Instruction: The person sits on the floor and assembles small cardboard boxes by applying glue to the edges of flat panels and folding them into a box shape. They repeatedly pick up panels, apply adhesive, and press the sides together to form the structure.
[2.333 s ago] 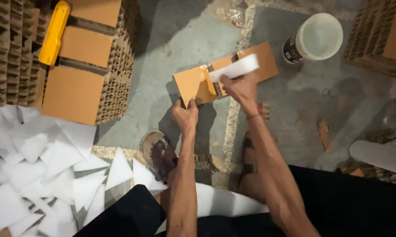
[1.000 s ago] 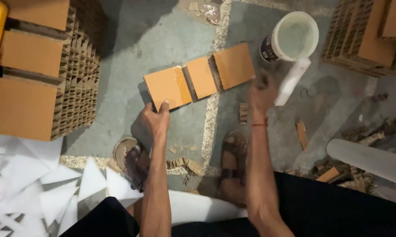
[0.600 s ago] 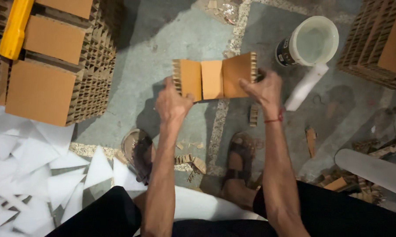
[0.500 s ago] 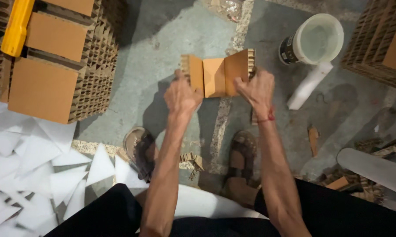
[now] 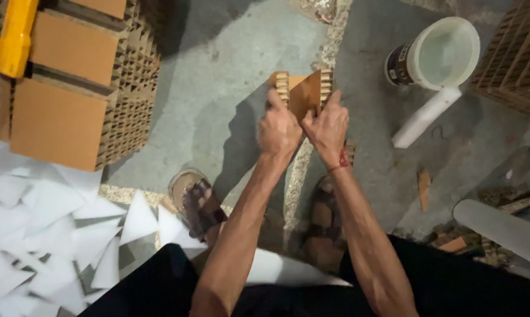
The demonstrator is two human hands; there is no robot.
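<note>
Both hands hold a folded piece of brown honeycomb cardboard [image 5: 303, 94] above the concrete floor. My left hand [image 5: 278, 126] grips its left flap, and my right hand [image 5: 326, 124], with a red thread at the wrist, grips its right flap. The two outer flaps are pressed in toward each other, so the piece forms a narrow wedge. A white roller-like tube [image 5: 424, 116] lies on the floor to the right, apart from both hands.
A white bucket [image 5: 435, 51] stands at the upper right. Stacks of honeycomb cardboard blocks [image 5: 65, 100] fill the left, with a yellow tool [image 5: 15, 38] on top. White paper scraps [image 5: 48, 229] cover the lower left floor. My sandalled feet [image 5: 197, 199] rest below.
My right hand put down the white tube beside the bucket and took the cardboard strip. The flat three-panel strip has been folded inward by both hands into a tight wedge.
</note>
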